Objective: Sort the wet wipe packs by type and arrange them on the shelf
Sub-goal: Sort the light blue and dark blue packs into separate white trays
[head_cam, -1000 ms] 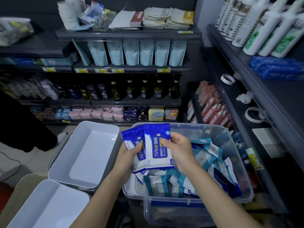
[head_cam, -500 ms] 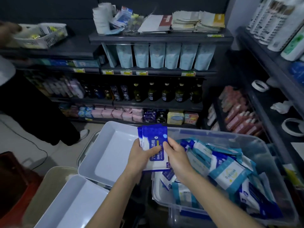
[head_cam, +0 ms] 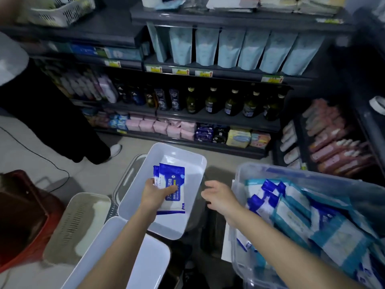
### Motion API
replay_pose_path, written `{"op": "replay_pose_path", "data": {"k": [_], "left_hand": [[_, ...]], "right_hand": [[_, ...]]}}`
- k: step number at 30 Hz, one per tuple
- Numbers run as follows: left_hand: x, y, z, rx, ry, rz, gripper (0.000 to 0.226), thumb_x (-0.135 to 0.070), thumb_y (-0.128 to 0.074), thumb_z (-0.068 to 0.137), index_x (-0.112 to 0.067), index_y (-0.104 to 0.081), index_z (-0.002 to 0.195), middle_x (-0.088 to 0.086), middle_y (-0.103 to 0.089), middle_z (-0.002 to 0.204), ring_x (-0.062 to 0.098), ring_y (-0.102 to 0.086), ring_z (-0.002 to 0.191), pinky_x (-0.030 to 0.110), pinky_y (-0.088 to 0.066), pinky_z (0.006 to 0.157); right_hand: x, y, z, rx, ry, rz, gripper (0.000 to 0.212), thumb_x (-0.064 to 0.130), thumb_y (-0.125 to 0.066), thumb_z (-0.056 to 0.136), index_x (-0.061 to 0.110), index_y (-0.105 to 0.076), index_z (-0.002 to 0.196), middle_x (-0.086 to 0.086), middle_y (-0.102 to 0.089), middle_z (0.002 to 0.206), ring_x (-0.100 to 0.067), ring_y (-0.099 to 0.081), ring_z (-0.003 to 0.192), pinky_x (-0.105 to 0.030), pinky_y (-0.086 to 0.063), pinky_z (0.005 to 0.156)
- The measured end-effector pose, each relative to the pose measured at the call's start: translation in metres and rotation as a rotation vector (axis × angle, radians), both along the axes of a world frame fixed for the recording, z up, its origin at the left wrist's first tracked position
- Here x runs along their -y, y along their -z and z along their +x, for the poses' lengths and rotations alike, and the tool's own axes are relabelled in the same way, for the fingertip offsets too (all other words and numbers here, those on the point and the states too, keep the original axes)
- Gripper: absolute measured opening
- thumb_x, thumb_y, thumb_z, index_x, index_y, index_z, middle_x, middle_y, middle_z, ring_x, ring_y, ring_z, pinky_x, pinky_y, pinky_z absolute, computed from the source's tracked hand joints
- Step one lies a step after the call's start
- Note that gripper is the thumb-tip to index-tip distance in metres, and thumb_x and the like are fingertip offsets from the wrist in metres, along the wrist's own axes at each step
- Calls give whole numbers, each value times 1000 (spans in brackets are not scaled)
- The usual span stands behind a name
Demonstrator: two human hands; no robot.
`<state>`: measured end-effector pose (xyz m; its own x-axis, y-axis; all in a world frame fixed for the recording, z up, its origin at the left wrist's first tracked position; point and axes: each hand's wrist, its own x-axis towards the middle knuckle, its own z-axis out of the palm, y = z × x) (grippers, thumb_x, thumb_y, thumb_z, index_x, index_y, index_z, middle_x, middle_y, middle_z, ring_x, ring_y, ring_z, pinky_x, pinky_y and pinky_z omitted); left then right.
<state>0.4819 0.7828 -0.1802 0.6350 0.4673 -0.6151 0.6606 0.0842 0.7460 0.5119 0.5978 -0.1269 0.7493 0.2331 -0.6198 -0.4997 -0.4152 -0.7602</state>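
Left hand [head_cam: 155, 193] moved blue packs [head_cam: 173, 180] over white tray [head_cam: 196, 163], clear bin [head_cam: 270, 173] full

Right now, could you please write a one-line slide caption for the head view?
Left hand holds blue wipe packs over a white tray; the empty right hand hovers beside the clear bin.

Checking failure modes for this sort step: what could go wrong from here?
The left hand grips two alcohol wipe packs fanned over the white tray; one may slip out askew.
The clear bin mixes teal packs with dark blue packs, so the open right hand could grab the wrong type.
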Motion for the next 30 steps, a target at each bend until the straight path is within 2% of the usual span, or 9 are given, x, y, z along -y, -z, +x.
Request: {"op": "replay_pose_path", "data": {"k": [3, 7, 11, 16, 18, 21, 24, 27, 30], "left_hand": [[-18, 35, 4, -113, 10, -11, 52, -17, -86, 67, -10, -53, 107, 9, -68, 96, 25, -68, 80, 38, -57, 65], [-26, 74, 3, -201, 87, -25, 41, -13, -86, 67, -15, -51, 88, 7, -67, 87, 20, -65, 71, 31, -52, 59], [-27, 107, -2, -230, 159, -141, 52, -20, -88, 64, -11, -57, 105, 7, -71, 96, 25, -71, 80, 38, -60, 65], [-26, 137, -8, -226, 513, -271, 52, -19, -82, 69, -7, -58, 113, 8, -73, 100, 24, -72, 88, 48, -57, 84], [-18, 143, -8, -226, 621, -220, 49, -24, -79, 70, -8, -59, 112, 9, -71, 103, 23, -69, 93, 49, -54, 90], [-14, 142, -3, -254, 669, 135, 61, -36, -80, 70, -12, -50, 118, 4, -52, 118, 19, -54, 110, 33, -48, 94], [-18, 122, 0, -235, 592, 93, 56, -32, -80, 73, -11, -50, 115, 6, -60, 117, 19, -62, 99, 39, -54, 87], [-18, 96, -2, -222, 573, 134, 53, -29, -74, 82, -8, -48, 123, -6, -56, 112, 13, -58, 93, 29, -49, 75], [-7, 61, -1, -87, 531, 240, 48, -30, -69, 86, -11, -51, 126, -3, -58, 116, 12, -55, 91, 21, -41, 68]], "right_hand": [[-18, 23, 9, -60, 5, -131, 28, 8, -55, 89, 11, -57, 117, 7, -56, 88, -21, -57, 100, -42, -48, 98], [-33, 56, 18, -126, 3, -274, 38, 13, -55, 90, 4, -51, 126, -4, -52, 103, -27, -55, 106, -45, -49, 97], [-43, 93, 20, -157, 18, -341, 45, 15, -54, 92, 6, -44, 135, -9, -53, 126, -27, -54, 112, -44, -49, 97], [-53, 135, 6, -203, 32, -366, 12, 15, -55, 91, 12, -57, 102, -7, -65, 99, -18, -63, 84, -37, -57, 77], [-57, 143, 2, -183, 49, -383, 8, 13, -55, 89, 13, -58, 96, -6, -68, 99, -20, -66, 88, -41, -58, 79], [-59, 141, 4, -174, 38, -371, 6, 14, -55, 91, 11, -57, 97, -5, -67, 99, -20, -65, 92, -40, -57, 81], [-56, 127, 8, -166, 12, -362, 8, 11, -54, 90, 8, -59, 95, -8, -66, 99, -21, -64, 92, -41, -57, 82], [-50, 101, 9, -66, -33, -355, 10, 10, -55, 89, 9, -57, 99, -7, -66, 102, -20, -63, 92, -33, -53, 75], [-41, 69, 8, 94, -128, -348, 32, 11, -53, 92, 12, -51, 124, -6, -63, 119, -20, -60, 105, -25, -46, 79]]}}
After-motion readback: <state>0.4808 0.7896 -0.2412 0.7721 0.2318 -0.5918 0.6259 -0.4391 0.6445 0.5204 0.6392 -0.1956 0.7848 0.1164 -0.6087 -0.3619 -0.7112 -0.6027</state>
